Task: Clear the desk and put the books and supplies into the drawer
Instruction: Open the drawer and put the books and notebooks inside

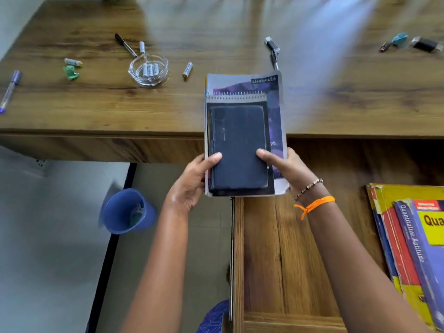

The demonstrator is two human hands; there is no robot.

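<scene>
Dark notebooks (240, 145) gripped by left hand (192, 183) and right hand (286, 169); drawer (288, 248) open.

Head view, sole camera | looks forward and steeply down from above | close over both forearms | counter (96, 111) spans far edge, open drawer (288, 248) near right

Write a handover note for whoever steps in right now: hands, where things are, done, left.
Left hand and right hand both grip the stack of notebooks by its near end, held above the desk edge and the open drawer.
Done: textbooks already lie in the drawer at the right.
Left: set the stack in the drawer. On the desk: batteries in the glass dish and loose around it, black pen, purple pen, green scrap, USB drives, another pen.
</scene>
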